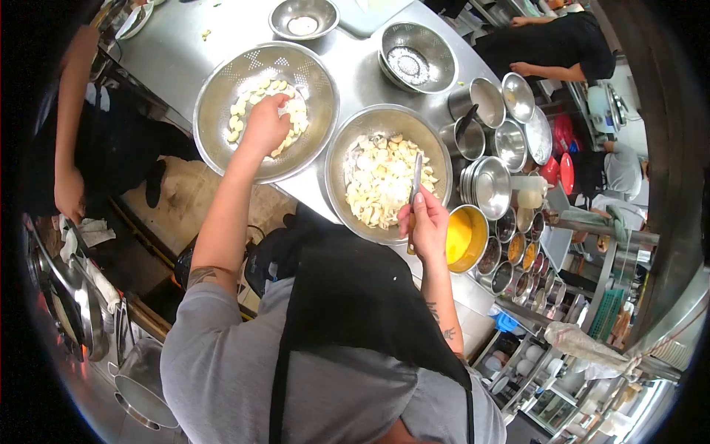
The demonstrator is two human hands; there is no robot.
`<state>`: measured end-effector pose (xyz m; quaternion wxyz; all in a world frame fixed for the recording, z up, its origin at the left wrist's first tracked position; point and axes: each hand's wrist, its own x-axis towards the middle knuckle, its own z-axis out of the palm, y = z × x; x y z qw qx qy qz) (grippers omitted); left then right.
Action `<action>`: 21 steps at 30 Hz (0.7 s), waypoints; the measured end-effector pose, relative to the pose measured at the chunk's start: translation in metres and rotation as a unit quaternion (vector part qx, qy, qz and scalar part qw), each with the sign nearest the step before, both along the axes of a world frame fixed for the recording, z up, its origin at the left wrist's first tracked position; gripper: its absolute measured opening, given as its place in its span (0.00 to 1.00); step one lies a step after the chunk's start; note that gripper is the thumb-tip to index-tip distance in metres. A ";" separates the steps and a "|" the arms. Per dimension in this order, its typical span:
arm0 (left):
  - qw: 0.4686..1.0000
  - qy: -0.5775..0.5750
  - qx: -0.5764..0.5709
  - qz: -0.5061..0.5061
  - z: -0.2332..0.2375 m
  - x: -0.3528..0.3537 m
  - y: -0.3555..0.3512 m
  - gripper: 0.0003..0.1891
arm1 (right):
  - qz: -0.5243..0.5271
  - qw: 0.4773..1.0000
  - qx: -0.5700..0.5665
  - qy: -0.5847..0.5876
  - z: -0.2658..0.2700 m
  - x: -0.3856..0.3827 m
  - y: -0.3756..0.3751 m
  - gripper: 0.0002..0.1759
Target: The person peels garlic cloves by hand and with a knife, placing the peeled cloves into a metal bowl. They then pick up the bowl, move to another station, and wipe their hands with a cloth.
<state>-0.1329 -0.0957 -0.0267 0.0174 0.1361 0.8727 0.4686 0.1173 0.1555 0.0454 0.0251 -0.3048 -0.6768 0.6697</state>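
A large steel colander (211,140) holds pale peeled cloves, which look like garlic. My left hand (268,126) reaches down into it with fingers bent over the cloves; whether it pinches one is hidden. Beside it on the right stands a wide steel bowl (336,181) full of cut, pale pieces (381,177). Over that bowl's right rim, my right hand (427,222) is closed around a small knife (416,174), its blade pointing away from me above the pieces.
A bowl of yellow liquid (460,235) sits right of my right hand. Smaller steel bowls (492,189), pots and a perforated bowl (418,55) stand on the steel table (174,44). Another person's arm (70,140) is at the left; other people stand at the upper right.
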 end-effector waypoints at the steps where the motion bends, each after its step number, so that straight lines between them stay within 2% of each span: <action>1: 1.000 0.009 -0.022 0.001 0.004 0.001 0.002 0.14 | -0.020 0.999 -0.034 0.005 -0.009 0.000 0.003 0.21; 2: 0.999 0.018 -0.043 0.001 0.008 0.000 0.005 0.14 | -0.040 0.997 -0.067 0.010 -0.018 -0.001 0.007 0.21; 6: 0.994 0.061 0.066 -0.062 0.034 0.013 0.043 0.14 | -0.095 0.993 -0.073 0.013 -0.032 -0.001 0.007 0.20; 10: 0.968 -0.006 0.100 -0.230 0.037 0.033 0.104 0.13 | -0.128 0.988 -0.085 0.027 -0.049 -0.001 0.010 0.12; 12: 0.946 -0.021 0.052 -0.319 0.020 0.036 0.135 0.12 | -0.146 0.984 -0.094 0.025 -0.056 0.001 0.013 0.07; 15: 0.933 -0.035 -0.078 -0.348 -0.006 0.041 0.173 0.10 | -0.128 0.986 -0.101 0.035 -0.055 0.003 0.014 0.07; 18: 0.925 -0.082 -0.151 -0.339 -0.002 0.044 0.192 0.10 | -0.129 0.983 -0.126 0.037 -0.055 0.004 0.016 0.07; 21: 0.914 -0.071 -0.206 -0.341 -0.023 0.044 0.206 0.13 | -0.143 0.974 -0.171 0.049 -0.055 0.005 0.017 0.08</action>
